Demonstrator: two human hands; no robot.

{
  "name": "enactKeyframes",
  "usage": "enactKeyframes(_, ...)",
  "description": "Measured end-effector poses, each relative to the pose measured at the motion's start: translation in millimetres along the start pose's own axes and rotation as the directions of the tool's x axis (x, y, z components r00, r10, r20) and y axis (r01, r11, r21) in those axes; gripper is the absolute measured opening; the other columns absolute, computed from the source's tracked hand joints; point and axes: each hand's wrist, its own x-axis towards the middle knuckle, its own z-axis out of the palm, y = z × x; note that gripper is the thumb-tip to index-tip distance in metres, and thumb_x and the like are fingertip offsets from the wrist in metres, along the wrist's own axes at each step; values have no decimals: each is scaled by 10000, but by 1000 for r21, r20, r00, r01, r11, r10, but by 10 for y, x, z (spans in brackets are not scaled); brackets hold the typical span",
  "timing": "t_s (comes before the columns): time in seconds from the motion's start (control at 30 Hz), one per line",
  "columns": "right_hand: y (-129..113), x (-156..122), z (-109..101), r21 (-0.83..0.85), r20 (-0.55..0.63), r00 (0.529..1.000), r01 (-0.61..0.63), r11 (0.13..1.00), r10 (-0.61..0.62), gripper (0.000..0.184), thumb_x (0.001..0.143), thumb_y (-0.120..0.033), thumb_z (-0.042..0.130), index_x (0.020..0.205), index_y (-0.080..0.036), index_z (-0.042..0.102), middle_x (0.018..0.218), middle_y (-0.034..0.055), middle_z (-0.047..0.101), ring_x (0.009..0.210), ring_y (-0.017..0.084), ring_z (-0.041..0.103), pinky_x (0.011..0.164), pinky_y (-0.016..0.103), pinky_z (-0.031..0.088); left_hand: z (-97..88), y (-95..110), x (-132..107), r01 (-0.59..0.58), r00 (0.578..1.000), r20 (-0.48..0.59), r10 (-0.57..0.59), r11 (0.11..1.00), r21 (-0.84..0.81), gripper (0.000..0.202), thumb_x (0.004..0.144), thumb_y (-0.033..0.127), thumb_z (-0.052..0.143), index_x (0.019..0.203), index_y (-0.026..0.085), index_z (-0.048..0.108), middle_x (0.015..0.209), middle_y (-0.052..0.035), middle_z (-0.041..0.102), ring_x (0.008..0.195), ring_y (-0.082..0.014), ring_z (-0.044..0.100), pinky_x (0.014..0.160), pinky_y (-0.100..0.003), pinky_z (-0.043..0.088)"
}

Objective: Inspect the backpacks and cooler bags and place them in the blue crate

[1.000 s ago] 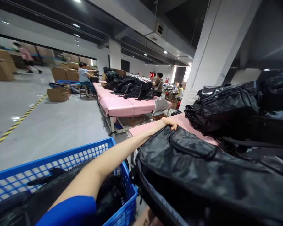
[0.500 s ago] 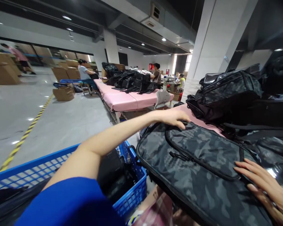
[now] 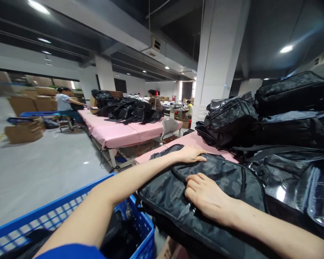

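A dark grey camouflage bag point(image 3: 175, 201) lies broad panel up at the near side of a pink table point(image 3: 213, 144), directly under both hands; its long axis seems to slant from far left to near right, though the near right end is hidden by the forearm. The panel is soft and slightly creased, edged in black piping, with a curved black zip line point(image 3: 180, 175) across it. The right hand point(image 3: 206, 196) is nearer the panel's middle, fingers curled at that line; whether it pinches anything cannot be told. The left hand point(image 3: 190, 154) rests palm down, unclenched, on the far edge. To the right, close by, sits a glossy clear-fronted bag point(image 3: 283, 180), with piled bags point(image 3: 232, 115) behind; to the left stands a blue crate point(image 3: 145, 233) holding dark items.
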Motion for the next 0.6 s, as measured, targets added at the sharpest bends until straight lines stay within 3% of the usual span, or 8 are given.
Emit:
enactKeyframes(0.13, 26, -415, -114, 215, 98, 994, -68, 974, 48, 164, 831, -65, 375, 816, -180, 491, 813, 31, 552, 765, 156, 452, 747, 316, 376, 36, -4, -19, -4, 1000, -17, 4, 1000, -6, 520, 904, 547, 335, 1289, 235, 492, 1264, -89, 573, 1101, -271, 567, 894, -362, 413)
enactKeyframes(0.27, 157, -1029, -347, 418, 203, 953, -290, 861, 223, 284, 677, -6, 385, 854, -200, 495, 822, 36, 552, 774, 156, 478, 674, 282, 366, 52, -12, 16, -27, 999, -39, 26, 999, -21, 515, 899, 561, 325, 1266, 252, 514, 1215, -83, 606, 1077, -269, 579, 861, -354, 424)
enactKeyframes(0.33, 330, -1295, -386, 392, 179, 934, -357, 848, 310, 319, 658, -21, 383, 876, -216, 511, 797, 31, 557, 728, 155, 482, 635, 277, 363, 59, -2, 22, -38, 998, -55, 37, 999, -22, 515, 898, 566, 320, 1260, 258, 519, 1198, -85, 614, 1065, -275, 582, 846, -360, 428)
enactKeyframes(0.43, 723, -1567, -313, 302, 72, 935, -353, 885, 348, 379, 647, -61, 404, 945, -245, 549, 776, 21, 574, 717, 163, 496, 633, 273, 377, 68, 34, -11, -35, 996, -87, 33, 999, -21, 499, 901, 551, 331, 1220, 239, 552, 1160, -93, 631, 1027, -273, 594, 828, -351, 428)
enactKeyframes(0.53, 1168, -1626, -142, 158, -47, 890, -443, 883, 454, 343, 661, -96, 418, 926, -239, 582, 714, 15, 585, 653, 155, 493, 637, 276, 386, 68, 70, -82, -52, 993, -105, 46, 997, -54, 451, 901, 524, 368, 1170, 233, 583, 1121, -74, 650, 1014, -244, 599, 830, -319, 423)
enactKeyframes(0.6, 1418, -1522, -16, 78, -88, 846, -520, 850, 526, 316, 679, -117, 423, 911, -231, 605, 640, 10, 574, 607, 152, 483, 631, 279, 386, 61, 86, -127, -54, 994, -100, 46, 996, -74, 433, 896, 516, 393, 1161, 235, 587, 1117, -65, 654, 1024, -244, 595, 838, -322, 419)
